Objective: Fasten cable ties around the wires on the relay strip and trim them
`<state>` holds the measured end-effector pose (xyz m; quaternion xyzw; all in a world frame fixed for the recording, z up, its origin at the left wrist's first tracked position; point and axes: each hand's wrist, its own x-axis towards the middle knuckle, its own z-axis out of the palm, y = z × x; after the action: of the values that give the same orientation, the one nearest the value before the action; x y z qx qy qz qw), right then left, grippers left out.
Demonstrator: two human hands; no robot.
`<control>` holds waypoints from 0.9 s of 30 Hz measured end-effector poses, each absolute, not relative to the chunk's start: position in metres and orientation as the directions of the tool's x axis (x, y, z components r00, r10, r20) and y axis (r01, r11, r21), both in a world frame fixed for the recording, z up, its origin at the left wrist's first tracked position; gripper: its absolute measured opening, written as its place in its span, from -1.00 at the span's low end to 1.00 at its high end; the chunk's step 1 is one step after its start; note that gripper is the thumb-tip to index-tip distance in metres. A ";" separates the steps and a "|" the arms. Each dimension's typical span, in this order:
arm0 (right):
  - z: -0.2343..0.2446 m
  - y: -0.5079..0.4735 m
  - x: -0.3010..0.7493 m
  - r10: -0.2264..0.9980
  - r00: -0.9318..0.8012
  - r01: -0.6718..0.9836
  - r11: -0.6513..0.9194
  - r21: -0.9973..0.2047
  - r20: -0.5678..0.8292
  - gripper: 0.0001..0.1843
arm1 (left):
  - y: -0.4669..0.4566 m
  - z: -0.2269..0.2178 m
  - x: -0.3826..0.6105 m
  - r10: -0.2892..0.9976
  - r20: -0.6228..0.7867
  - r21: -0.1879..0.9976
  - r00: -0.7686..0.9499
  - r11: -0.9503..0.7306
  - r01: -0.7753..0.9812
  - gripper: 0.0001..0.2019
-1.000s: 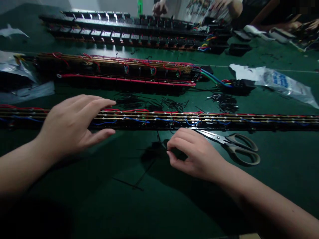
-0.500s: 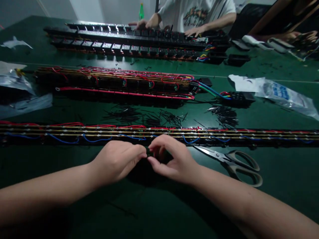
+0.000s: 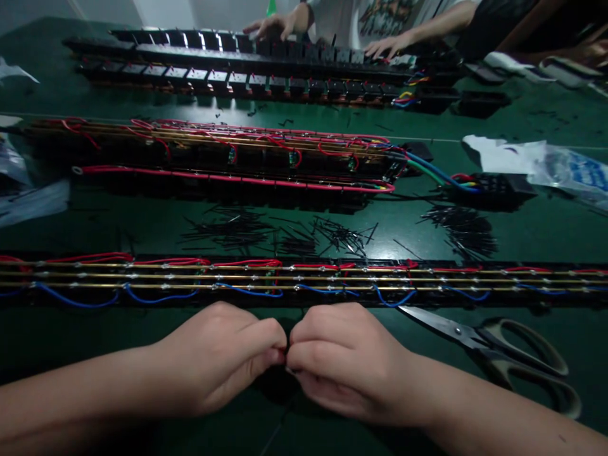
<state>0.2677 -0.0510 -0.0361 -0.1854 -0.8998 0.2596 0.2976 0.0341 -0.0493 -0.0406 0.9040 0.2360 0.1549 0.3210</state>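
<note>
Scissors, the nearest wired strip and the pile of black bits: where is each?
Scissors [image 3: 475,341]: head view, the neck just behind the pivot.
Nearest wired strip [image 3: 327,277]: head view, the middle brass rail, mid-length.
Pile of black bits [image 3: 456,228]: head view, centre of the heap beyond the scissors.

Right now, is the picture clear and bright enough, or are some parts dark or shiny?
Head view: dim overall, darkest at the lower left corner; glare on the far socket strip; left hand and right hand are sharp, but shadow hides whatever their fingers pinch.
</note>
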 end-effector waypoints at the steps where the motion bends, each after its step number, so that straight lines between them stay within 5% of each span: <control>1: -0.036 -0.051 0.268 0.478 -0.762 0.180 0.805 -0.566 0.438 -0.89 | -0.049 -0.041 0.034 0.523 0.124 0.663 0.843 -0.676 0.322 -0.85; 8: -0.031 -0.055 0.267 0.422 -0.747 0.183 0.873 -0.452 0.513 -0.94 | -0.048 -0.037 0.034 0.519 0.070 0.659 0.852 -0.665 0.351 -0.83; 14: -0.031 -0.058 0.268 0.659 -0.546 0.146 0.683 -0.715 0.518 -0.87 | -0.051 -0.035 0.033 0.574 0.161 0.639 0.802 -0.680 0.359 -0.87; 18: -0.027 -0.059 0.271 0.744 -0.410 0.168 0.630 -0.758 0.528 -0.77 | -0.051 -0.027 0.026 0.644 0.344 0.399 0.683 -0.759 0.515 -0.86; 22: -0.026 -0.057 0.271 0.687 -0.453 0.215 0.703 -0.678 0.569 -0.72 | -0.033 -0.015 0.017 0.635 0.481 0.126 0.605 -0.733 0.669 -0.85; 27: -0.022 -0.059 0.272 0.541 -0.556 0.343 0.841 -0.418 0.632 -0.74 | -0.003 -0.013 0.015 0.751 0.229 0.387 0.619 -0.654 0.650 -0.78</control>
<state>0.2717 -0.0591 -0.0223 -0.2531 -0.8732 0.1239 0.3977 0.0153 -0.0034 -0.0129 0.8898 0.3935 0.1882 0.1341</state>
